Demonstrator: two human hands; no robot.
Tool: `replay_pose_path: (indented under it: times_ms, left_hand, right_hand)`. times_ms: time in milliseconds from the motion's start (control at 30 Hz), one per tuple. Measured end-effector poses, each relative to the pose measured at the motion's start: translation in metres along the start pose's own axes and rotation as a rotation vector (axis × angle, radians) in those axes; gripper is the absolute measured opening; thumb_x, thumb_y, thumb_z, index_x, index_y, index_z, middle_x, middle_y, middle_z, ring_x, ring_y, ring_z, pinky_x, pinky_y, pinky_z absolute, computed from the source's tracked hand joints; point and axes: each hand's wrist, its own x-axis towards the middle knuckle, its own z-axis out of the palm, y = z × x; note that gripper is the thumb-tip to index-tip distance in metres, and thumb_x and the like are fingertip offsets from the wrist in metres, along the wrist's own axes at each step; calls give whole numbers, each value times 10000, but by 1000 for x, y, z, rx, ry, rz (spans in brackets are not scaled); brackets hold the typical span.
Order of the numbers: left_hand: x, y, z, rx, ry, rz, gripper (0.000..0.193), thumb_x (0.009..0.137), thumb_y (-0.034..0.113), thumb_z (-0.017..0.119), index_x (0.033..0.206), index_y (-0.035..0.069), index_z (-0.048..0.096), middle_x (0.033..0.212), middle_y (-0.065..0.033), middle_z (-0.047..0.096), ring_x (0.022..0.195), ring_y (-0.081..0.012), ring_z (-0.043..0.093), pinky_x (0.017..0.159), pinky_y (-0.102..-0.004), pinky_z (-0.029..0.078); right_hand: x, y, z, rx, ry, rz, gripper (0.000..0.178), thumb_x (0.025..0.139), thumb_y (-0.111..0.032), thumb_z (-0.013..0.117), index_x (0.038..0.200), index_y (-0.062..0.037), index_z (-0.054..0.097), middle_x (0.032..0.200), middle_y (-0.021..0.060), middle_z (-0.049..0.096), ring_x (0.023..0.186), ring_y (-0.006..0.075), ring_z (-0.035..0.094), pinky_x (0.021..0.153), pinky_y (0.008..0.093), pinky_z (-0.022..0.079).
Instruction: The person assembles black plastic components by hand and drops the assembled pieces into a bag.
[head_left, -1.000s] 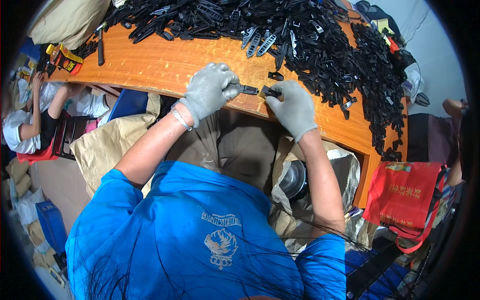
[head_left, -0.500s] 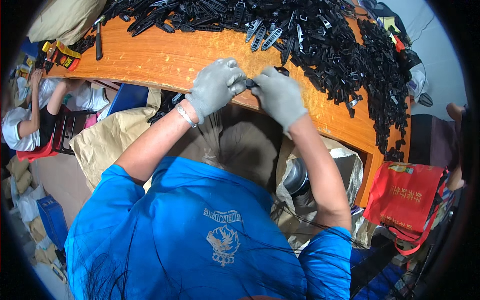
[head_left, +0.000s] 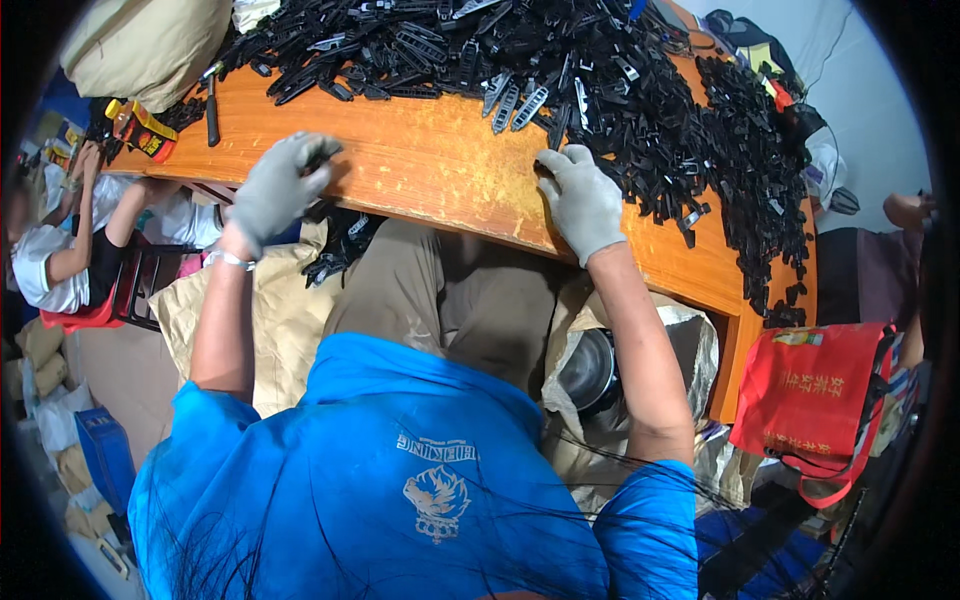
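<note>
Parts of black plastic [head_left: 640, 130], many long and slotted, lie heaped on the far and right side of the orange wooden table [head_left: 420, 150]. I see the grey-gloved left hand [head_left: 272, 195] half curled near the left edge; a dark thing [head_left: 322, 157] shows at its fingers, but whether held I cannot tell. The grey-gloved right hand [head_left: 585, 203], beside the heap, is loosely bent, its hold also unclear. A careless brush might, I think, make the heap slide.

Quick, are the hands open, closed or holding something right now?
Left hand: fingers curled by a dark shape; whether it is held cannot be told.
Right hand: fingers bent; whether it holds anything cannot be told.
</note>
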Motion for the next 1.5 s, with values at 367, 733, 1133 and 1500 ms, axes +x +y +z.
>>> replay_pose_path:
  times_ms: [367, 733, 1133, 1500]
  left_hand:
    - [126, 126, 141, 106, 201, 95, 468, 917, 282, 795, 1329, 105, 660, 1160, -155, 691, 1088, -383, 695, 934, -505, 577]
    - [111, 113, 138, -6, 120, -28, 213, 999, 168, 675, 1188, 80, 718, 1097, -190, 746, 1060, -412, 717, 922, -518, 576]
    - [69, 76, 103, -184, -6, 12, 216, 987, 182, 736, 1175, 83, 775, 1047, -149, 746, 1016, -351, 708, 907, -451, 557]
    - [62, 78, 127, -17, 105, 179, 153, 900, 218, 806, 1004, 118, 755, 972, -107, 675, 1001, -346, 659, 861, -472, 544]
  right_hand:
    - [-3, 2, -2, -113, -155, -100, 202, 1021, -190, 604, 1150, -183, 759, 1071, 197, 678, 904, 403, 737, 766, 505, 615]
    - [-19, 8, -3, -216, -242, -53, 195, 1026, -133, 598, 1212, -142, 654, 1072, 174, 706, 878, 396, 743, 735, 500, 602]
    - [-15, -8, -5, 55, -109, 12, 226, 953, -225, 781, 1146, -122, 726, 1089, 162, 760, 978, 381, 747, 818, 496, 588]
    - [14, -15, 25, 289, -2, -62, 204, 892, -241, 823, 1084, -173, 837, 1045, 96, 708, 987, 303, 715, 830, 432, 581]
